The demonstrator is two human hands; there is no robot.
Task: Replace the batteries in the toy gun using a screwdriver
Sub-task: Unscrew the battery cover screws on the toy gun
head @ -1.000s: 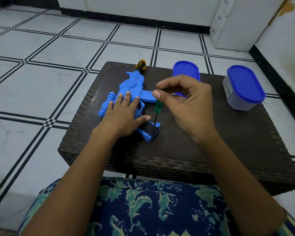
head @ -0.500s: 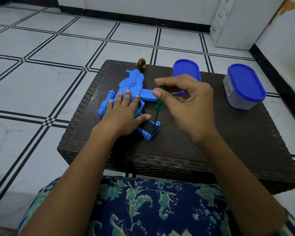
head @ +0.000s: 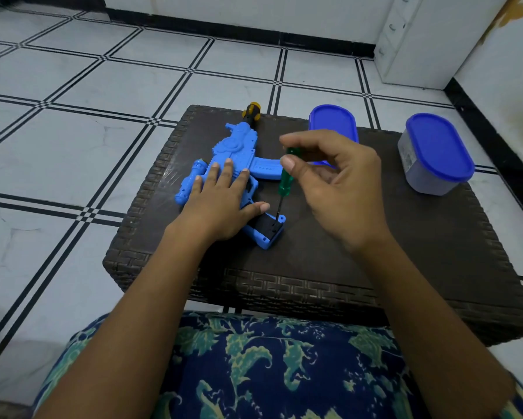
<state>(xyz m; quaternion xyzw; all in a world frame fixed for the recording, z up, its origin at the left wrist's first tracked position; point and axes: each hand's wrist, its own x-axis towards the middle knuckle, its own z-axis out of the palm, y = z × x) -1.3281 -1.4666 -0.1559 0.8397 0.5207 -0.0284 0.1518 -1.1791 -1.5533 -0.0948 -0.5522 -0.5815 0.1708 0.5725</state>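
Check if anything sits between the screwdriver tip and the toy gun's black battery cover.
Nothing visible does. The screwdriver tip appears to sit on the battery cover; the left hand presses the toy gun beside it.

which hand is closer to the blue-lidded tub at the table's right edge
Right. The right hand, pinching the screwdriver, is left of the tub, apart from it; the left hand lies flat on the toy gun, farther left.

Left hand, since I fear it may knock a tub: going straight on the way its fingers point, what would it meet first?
The gun itself: the left hand lies flat on it, fingers aimed along its body, so it would meet more of the gun first. The tub sits far to the right, seemingly clear of that line.
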